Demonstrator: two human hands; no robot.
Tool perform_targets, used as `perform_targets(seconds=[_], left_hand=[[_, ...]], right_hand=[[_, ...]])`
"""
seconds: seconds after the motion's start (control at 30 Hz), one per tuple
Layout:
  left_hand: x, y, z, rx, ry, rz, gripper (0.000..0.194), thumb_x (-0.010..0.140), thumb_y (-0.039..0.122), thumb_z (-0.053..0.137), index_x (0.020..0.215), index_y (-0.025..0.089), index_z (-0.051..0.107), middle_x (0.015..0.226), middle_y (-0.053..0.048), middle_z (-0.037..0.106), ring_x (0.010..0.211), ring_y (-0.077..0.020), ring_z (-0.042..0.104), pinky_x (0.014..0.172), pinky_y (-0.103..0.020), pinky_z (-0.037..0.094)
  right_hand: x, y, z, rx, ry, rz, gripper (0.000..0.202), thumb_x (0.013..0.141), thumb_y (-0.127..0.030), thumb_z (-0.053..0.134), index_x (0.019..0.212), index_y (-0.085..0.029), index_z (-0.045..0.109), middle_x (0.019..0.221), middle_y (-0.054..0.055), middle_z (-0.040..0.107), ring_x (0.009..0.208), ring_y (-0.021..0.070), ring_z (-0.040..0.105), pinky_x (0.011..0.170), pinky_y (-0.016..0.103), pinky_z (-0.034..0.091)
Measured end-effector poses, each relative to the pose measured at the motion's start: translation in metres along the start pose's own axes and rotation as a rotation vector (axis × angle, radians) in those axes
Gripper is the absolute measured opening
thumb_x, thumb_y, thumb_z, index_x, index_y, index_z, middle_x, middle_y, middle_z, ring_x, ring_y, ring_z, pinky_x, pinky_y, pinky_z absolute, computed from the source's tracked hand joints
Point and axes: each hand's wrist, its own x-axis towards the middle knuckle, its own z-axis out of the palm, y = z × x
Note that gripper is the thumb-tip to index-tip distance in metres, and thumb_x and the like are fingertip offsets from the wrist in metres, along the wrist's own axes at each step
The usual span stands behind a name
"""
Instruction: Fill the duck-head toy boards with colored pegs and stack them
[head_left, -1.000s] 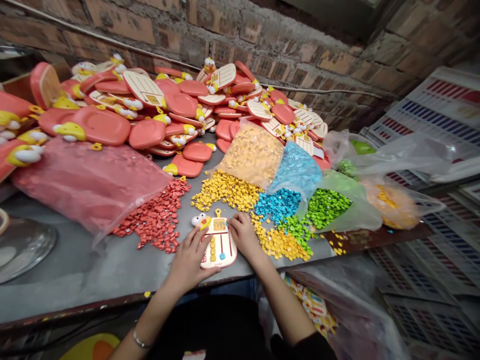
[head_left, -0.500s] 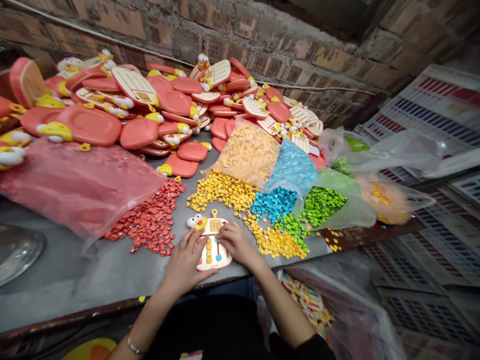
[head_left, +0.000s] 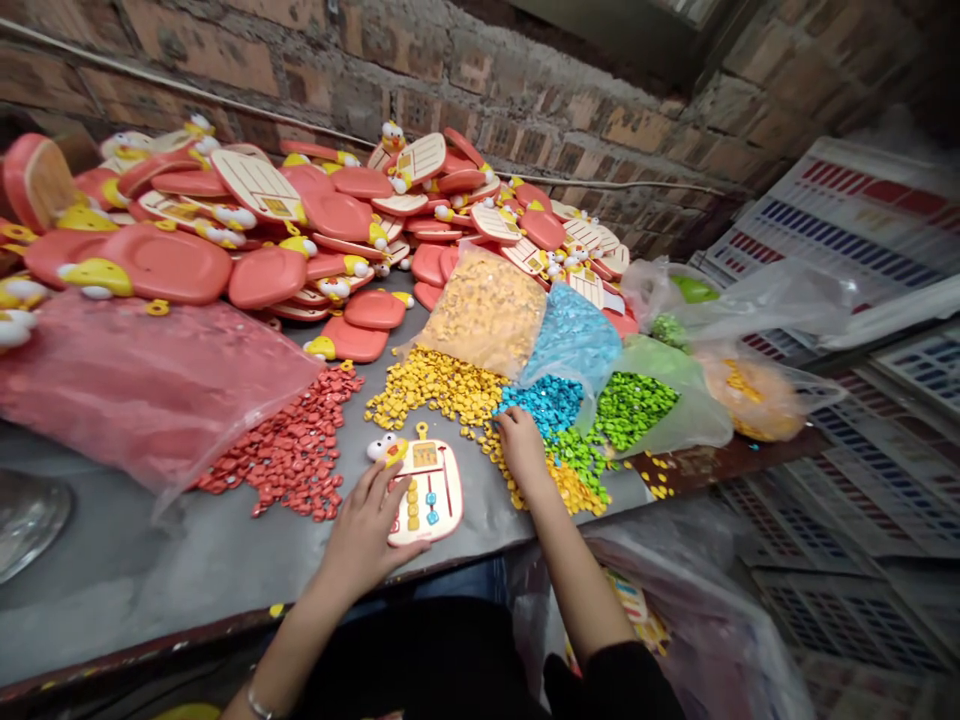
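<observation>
Broadly, the worktop [head_left: 165, 560] carries a heap of red-backed toys [head_left: 345, 215] at the far left and centre, then the red bag [head_left: 150, 370] at the left, its red pieces [head_left: 300, 440] spilling rightwards. Smaller bags lie right of centre, with yellow pieces [head_left: 435, 385], blue pieces [head_left: 551, 400] and green pieces [head_left: 637, 400] in front of them or at their mouths.

The cream board [head_left: 442, 465] lies face up at the near centre, close to the edge. The left hand [head_left: 360, 530] grips it lightly, fingers over its left side and thumb along the near rim. The right hand [head_left: 525, 455] is at the yellow and blue pieces, fingertips together; whether its grip has a piece, I can't really tell, as they look so small.

Colours could get mixed, since the blue, green and yellow piles touch. A slack left grip could let the board skid, and a sweeping right wrist might knock pieces over the near edge.
</observation>
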Motion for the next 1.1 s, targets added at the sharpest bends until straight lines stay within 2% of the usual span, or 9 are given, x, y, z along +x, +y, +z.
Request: perform_targets(seconds=[0.17, 0.27, 0.37, 0.57, 0.67, 0.8, 0.87, 1.0, 1.1], left_hand=[[0.0, 0.001, 0.0, 0.001, -0.001, 0.0, 0.076, 0.068, 0.055, 0.072, 0.131, 0.018, 0.05, 0.141, -0.014, 0.047, 0.133, -0.0346, 0.036, 0.105, -0.048, 0.039], [0.0, 0.002, 0.0, -0.007, -0.001, -0.01, 0.075, 0.069, 0.055, 0.072, 0.13, 0.019, 0.05, 0.142, -0.014, 0.046, 0.134, -0.0345, 0.036, 0.105, -0.048, 0.039], [-0.001, 0.003, -0.001, -0.009, -0.011, -0.023, 0.075, 0.069, 0.056, 0.071, 0.131, 0.019, 0.05, 0.143, -0.014, 0.045, 0.134, -0.0351, 0.036, 0.105, -0.048, 0.039], [-0.003, 0.004, 0.0, 0.006, -0.004, -0.023, 0.077, 0.07, 0.055, 0.071, 0.133, 0.019, 0.048, 0.144, -0.014, 0.044, 0.136, -0.0352, 0.034, 0.104, -0.048, 0.039], [-0.003, 0.005, 0.001, 0.014, -0.01, -0.021, 0.076, 0.07, 0.056, 0.07, 0.133, 0.019, 0.048, 0.146, -0.014, 0.042, 0.136, -0.0351, 0.034, 0.103, -0.048, 0.04], [-0.003, 0.006, 0.0, 0.041, -0.002, -0.013, 0.075, 0.072, 0.056, 0.069, 0.133, 0.017, 0.049, 0.148, -0.015, 0.04, 0.136, -0.0359, 0.033, 0.101, -0.047, 0.04], [-0.003, 0.007, 0.0, 0.054, -0.001, -0.001, 0.075, 0.073, 0.055, 0.069, 0.133, 0.015, 0.049, 0.147, -0.015, 0.041, 0.136, -0.0362, 0.033, 0.1, -0.047, 0.041], [-0.002, 0.007, -0.002, 0.071, -0.006, 0.025, 0.074, 0.075, 0.053, 0.068, 0.134, 0.013, 0.05, 0.147, -0.016, 0.041, 0.136, -0.0366, 0.032, 0.1, -0.047, 0.041], [-0.002, 0.007, -0.003, 0.082, 0.002, 0.037, 0.073, 0.076, 0.054, 0.067, 0.134, 0.012, 0.05, 0.147, -0.017, 0.042, 0.136, -0.0369, 0.033, 0.1, -0.047, 0.041]], right_hand=[[0.0, -0.006, -0.002, -0.051, 0.012, -0.01, 0.018, 0.084, -0.009, 0.052, 0.086, -0.019, 0.066, 0.094, 0.011, 0.06, 0.092, 0.0246, 0.053, 0.081, 0.036, 0.045], [-0.007, -0.01, -0.003, 0.136, 0.108, -0.036, 0.017, 0.088, -0.015, 0.048, 0.091, -0.019, 0.064, 0.098, 0.01, 0.061, 0.096, 0.024, 0.055, 0.084, 0.037, 0.046], [-0.012, -0.014, 0.0, 0.35, 0.15, 0.005, 0.017, 0.089, -0.019, 0.046, 0.095, -0.02, 0.062, 0.094, 0.008, 0.063, 0.086, 0.0205, 0.059, 0.077, 0.034, 0.05], [-0.015, -0.029, 0.0, 0.508, 0.225, 0.042, 0.017, 0.087, -0.022, 0.05, 0.094, -0.02, 0.064, 0.1, 0.009, 0.061, 0.089, 0.0203, 0.061, 0.074, 0.033, 0.053], [-0.015, -0.042, -0.007, 0.551, 0.158, -0.003, 0.017, 0.088, -0.023, 0.052, 0.097, -0.022, 0.067, 0.102, 0.009, 0.059, 0.09, 0.0196, 0.06, 0.077, 0.033, 0.053], [-0.018, -0.067, -0.01, 0.56, -0.071, -0.144, 0.018, 0.089, -0.018, 0.054, 0.1, -0.023, 0.067, 0.097, 0.006, 0.062, 0.094, 0.0195, 0.059, 0.083, 0.034, 0.05], [-0.019, -0.076, -0.004, 0.518, -0.132, -0.169, 0.017, 0.089, -0.014, 0.054, 0.099, -0.022, 0.066, 0.095, 0.005, 0.063, 0.092, 0.0188, 0.059, 0.082, 0.033, 0.049], [-0.017, -0.084, 0.012, 0.392, -0.108, -0.161, 0.014, 0.088, -0.01, 0.053, 0.086, -0.018, 0.064, 0.088, 0.005, 0.061, 0.086, 0.0183, 0.056, 0.078, 0.03, 0.046], [-0.016, -0.083, 0.015, 0.359, -0.095, -0.187, 0.014, 0.086, -0.008, 0.056, 0.079, -0.018, 0.064, 0.084, 0.004, 0.06, 0.084, 0.0182, 0.055, 0.076, 0.029, 0.044]])
